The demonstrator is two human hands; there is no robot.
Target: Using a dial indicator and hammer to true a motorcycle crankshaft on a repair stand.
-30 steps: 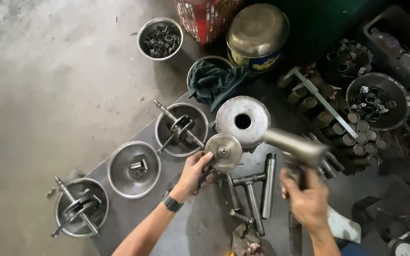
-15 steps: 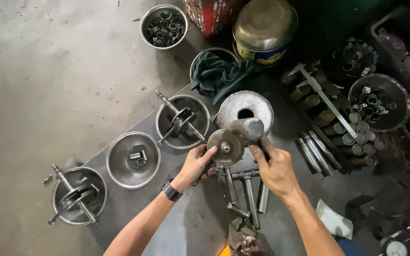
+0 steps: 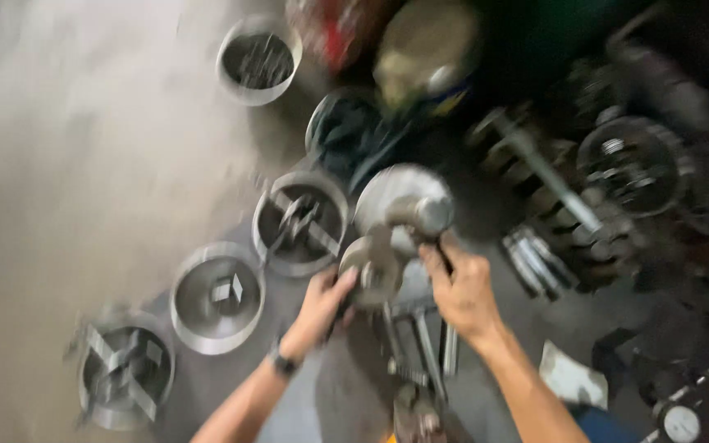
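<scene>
A worker's left hand is gripping a round metal disc from below while the right hand is closing around a steel hammer, its head sitting just above the disc, over the workshop floor. Three shallow metal bowls of parts are lying to the left. Judging by the pose, a striking step is underway, calling for a steady disc.

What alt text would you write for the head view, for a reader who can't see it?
Blurred by motion, a person's left hand holds a round metal disc while the right hand grips a metal tool against it. Round metal bowls of parts sit on the grey floor.
</scene>
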